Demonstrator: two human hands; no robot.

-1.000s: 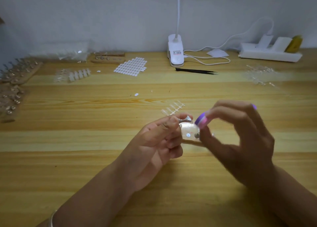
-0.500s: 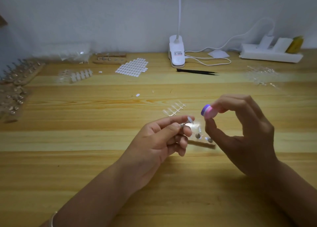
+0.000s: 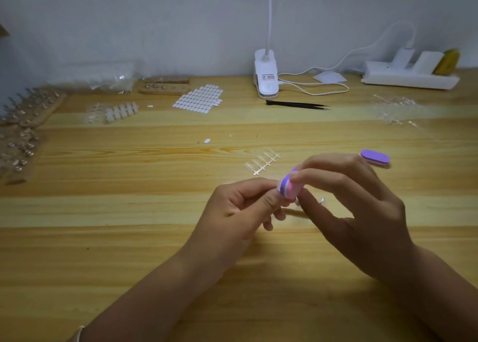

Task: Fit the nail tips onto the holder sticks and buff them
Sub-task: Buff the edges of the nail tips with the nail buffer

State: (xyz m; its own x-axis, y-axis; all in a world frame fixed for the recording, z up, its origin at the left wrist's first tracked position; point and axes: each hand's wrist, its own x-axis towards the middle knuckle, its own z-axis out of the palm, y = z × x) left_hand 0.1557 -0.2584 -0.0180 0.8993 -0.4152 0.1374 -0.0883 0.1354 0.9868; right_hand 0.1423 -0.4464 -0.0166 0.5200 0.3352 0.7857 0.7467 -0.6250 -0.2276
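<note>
Right hand has its fingertips pinched round a little purple-and-pink buffer block, held right up against the left hand. The left thumb and forefinger pinch a small pale piece that's mostly hidden. Both are over the middle of the table. A strip of nail tips lies just beyond them toward the far edge, and a second purple buffer lies nearer the right edge.
</note>
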